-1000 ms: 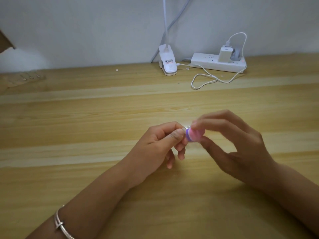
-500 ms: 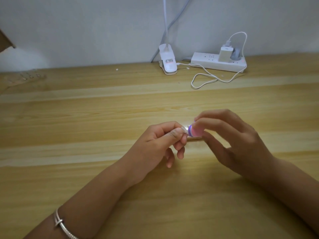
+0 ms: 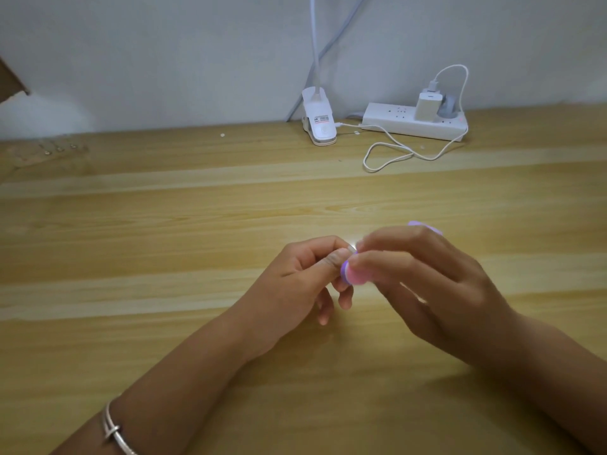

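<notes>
I am pinching the pink disc (image 3: 354, 274) with my right hand (image 3: 437, 290), my left hand (image 3: 302, 280) pinching a shiny bit (image 3: 351, 247) touching its left side, above the middle of the table (image 3: 147, 241); open wood is stretching toward the far power strip (image 3: 394, 121).

Left hand (image 3: 295, 280) and right hand (image 3: 437, 290) meet fingertip to fingertip. Both pinch with curled fingers. Forearms angle inward.

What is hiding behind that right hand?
A purple edge peeks out above the right hand, which pinches a pink disc; the hand covers the rest.
</notes>
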Available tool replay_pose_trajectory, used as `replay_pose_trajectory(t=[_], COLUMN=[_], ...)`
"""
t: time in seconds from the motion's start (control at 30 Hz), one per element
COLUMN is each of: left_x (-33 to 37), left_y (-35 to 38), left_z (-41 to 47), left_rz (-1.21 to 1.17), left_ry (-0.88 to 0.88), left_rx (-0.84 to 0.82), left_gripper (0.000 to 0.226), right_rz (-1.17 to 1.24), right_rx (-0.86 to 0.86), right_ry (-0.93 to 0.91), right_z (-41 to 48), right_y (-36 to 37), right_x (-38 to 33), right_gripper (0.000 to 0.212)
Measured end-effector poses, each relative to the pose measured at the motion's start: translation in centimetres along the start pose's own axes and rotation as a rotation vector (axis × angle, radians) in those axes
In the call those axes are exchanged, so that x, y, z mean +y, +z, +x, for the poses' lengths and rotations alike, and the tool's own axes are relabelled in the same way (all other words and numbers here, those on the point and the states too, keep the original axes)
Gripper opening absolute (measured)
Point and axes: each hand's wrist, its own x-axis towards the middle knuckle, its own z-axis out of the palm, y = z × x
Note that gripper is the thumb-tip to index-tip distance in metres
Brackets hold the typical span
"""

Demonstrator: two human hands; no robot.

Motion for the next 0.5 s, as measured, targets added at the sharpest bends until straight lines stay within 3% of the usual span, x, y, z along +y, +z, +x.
replay_pose_trajectory(t=[0.2,0.37,0.5], left_x=[0.2,0.3,0.3], left_y=[-0.1,0.1,-0.3], left_z=[-0.1,-0.1,-0.1], left_rz=[-0.063,-0.114,-0.115], left_ry=[-0.032,-0.045,-0.057], left_rx=[-0.02,-0.053,-0.046], left_gripper=[0.026,0.026,0.023], right_rz=[0.007,0.01,-0.026], right_rx=[0.032,-0.025,-0.002], right_ry=[0.082,-0.044,0.073], right_z=[0.1,0.0,0.1], right_y=[-0.4,0.2,-0.2], right_x=[0.8,-0.1,1.2], right_gripper=[0.017,0.019,0.015])
